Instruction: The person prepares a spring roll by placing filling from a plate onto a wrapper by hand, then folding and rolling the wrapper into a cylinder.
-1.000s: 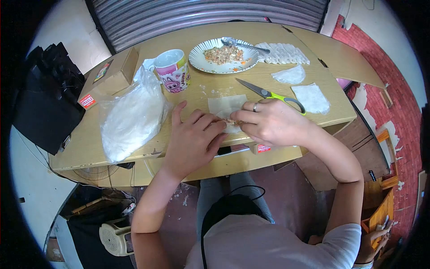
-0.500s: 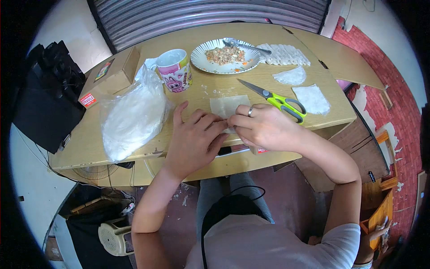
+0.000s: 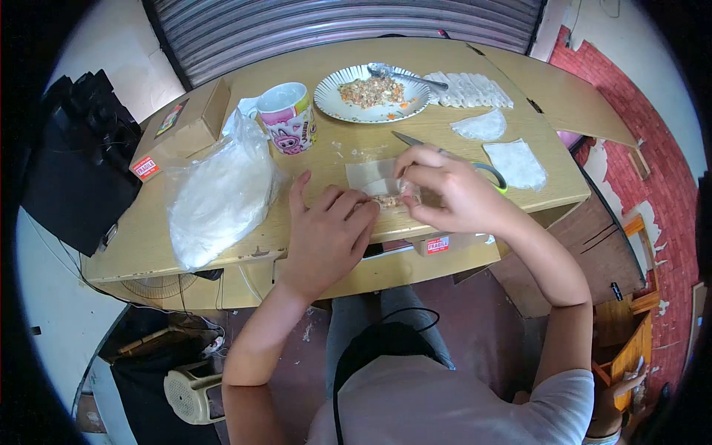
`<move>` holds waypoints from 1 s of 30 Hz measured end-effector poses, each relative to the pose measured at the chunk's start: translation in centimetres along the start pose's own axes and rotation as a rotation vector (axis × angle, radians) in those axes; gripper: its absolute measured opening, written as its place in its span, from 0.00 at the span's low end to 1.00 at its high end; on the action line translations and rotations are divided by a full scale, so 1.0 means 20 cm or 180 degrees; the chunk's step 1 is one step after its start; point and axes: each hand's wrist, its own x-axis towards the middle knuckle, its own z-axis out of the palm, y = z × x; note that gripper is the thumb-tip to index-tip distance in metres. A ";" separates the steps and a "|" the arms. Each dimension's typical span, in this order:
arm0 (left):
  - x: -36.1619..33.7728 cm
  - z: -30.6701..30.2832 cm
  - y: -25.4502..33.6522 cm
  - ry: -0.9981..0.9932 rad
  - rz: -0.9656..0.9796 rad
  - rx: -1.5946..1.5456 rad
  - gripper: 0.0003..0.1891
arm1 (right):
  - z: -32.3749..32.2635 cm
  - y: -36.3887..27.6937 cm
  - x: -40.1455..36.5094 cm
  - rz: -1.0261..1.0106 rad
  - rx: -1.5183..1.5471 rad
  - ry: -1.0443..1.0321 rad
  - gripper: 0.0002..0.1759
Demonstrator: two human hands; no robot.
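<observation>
A pale square wrapper (image 3: 367, 173) lies near the table's front edge, with a strip of filling (image 3: 387, 200) on its near part. My left hand (image 3: 330, 236) rests at the wrapper's left side, fingertips at the filling's left end, fingers apart. My right hand (image 3: 449, 189) pinches the wrapper's right edge between thumb and fingers, lifting it beside the filling. Under that hand are the green-handled scissors (image 3: 493, 176), mostly covered. Farther back stands a white plate (image 3: 331, 101) with chopped filling (image 3: 371, 93) and a spoon (image 3: 408, 76).
White rolls (image 3: 471, 90) lie right of the plate, with a folded wrapper (image 3: 480, 125) and a square one (image 3: 517, 165) nearer. At left are a plastic bag (image 3: 219, 196), a mug (image 3: 288, 122) and a cardboard box (image 3: 185, 119). At lower right, part of another person (image 3: 612, 404) shows.
My right hand has moved slightly right and lifted the wrapper's edge, exposing the filling and covering more of the scissors. My left hand has shifted slightly, staying at the left side.
</observation>
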 end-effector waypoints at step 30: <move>0.08 -0.04 -0.04 -0.0160 -0.0059 -0.0587 0.07 | 0.12 0.06 -0.11 -0.0530 -0.0773 0.0557 0.06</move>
